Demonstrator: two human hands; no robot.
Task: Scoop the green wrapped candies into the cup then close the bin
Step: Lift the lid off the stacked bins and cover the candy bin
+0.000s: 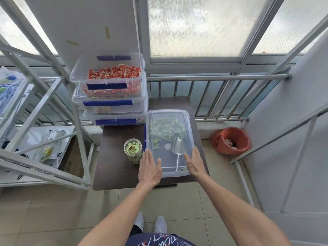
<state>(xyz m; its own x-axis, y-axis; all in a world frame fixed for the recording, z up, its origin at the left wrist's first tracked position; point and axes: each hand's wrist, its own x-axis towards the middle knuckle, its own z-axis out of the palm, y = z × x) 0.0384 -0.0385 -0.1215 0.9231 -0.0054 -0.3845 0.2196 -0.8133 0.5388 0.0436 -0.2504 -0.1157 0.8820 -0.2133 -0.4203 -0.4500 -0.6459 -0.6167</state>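
— Where's the bin?

— The clear plastic bin (168, 142) sits on the dark wooden table (115, 167), its transparent lid (167, 121) laid on top, with the metal scoop (178, 148) and green wrapped candies (165, 127) inside. The clear round cup (133, 150) stands filled just to its left.

— And my hands?

— My left hand (150, 168) and right hand (195, 162) lie flat, fingers spread, on the lid's near corners, gripping nothing.

— How will it handle?

— Light, thin and springy, I'd judge. I'd press along the rim, where it's stiffest, then snap the side latches.
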